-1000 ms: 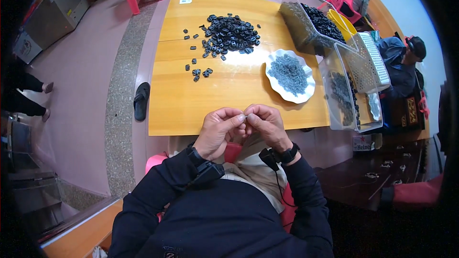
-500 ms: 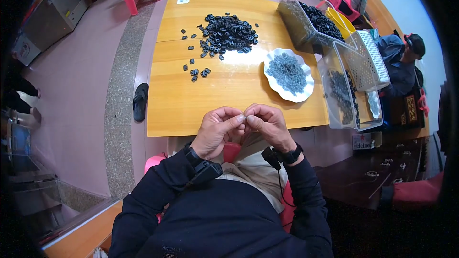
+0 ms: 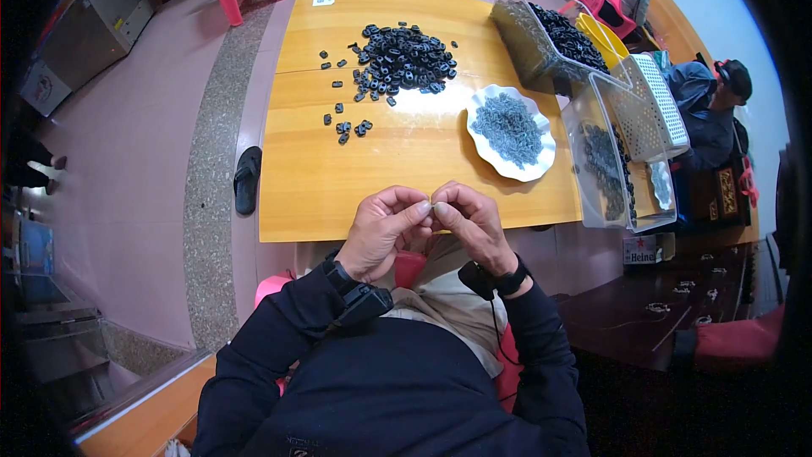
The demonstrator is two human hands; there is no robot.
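My left hand [image 3: 385,228] and my right hand [image 3: 469,224] meet at the near edge of the wooden table [image 3: 372,178]. Thumb and forefinger of each are pinched together, tip to tip, around something too small to make out. Ahead of them to the right sits a white scalloped dish [image 3: 480,150] heaped with small grey-blue, translucent pieces [image 3: 509,129]. Farther off, left of the dish, lies a pile of small black plastic pieces with holes [image 3: 406,59]. Several more black pieces [image 3: 343,129] are scattered to the left of that pile.
Along the table's right side stand a clear bin of black pieces [image 3: 529,51], a second clear bin [image 3: 599,203], a white perforated basket [image 3: 664,110] and a yellow container [image 3: 605,38]. A co-worker [image 3: 706,118] sits beyond them. A black slipper [image 3: 247,179] lies on the floor at left.
My right hand has shifted very slightly, its wrist turning a little inward. Both pinches stay together. At the far left, a bystander's feet have moved.
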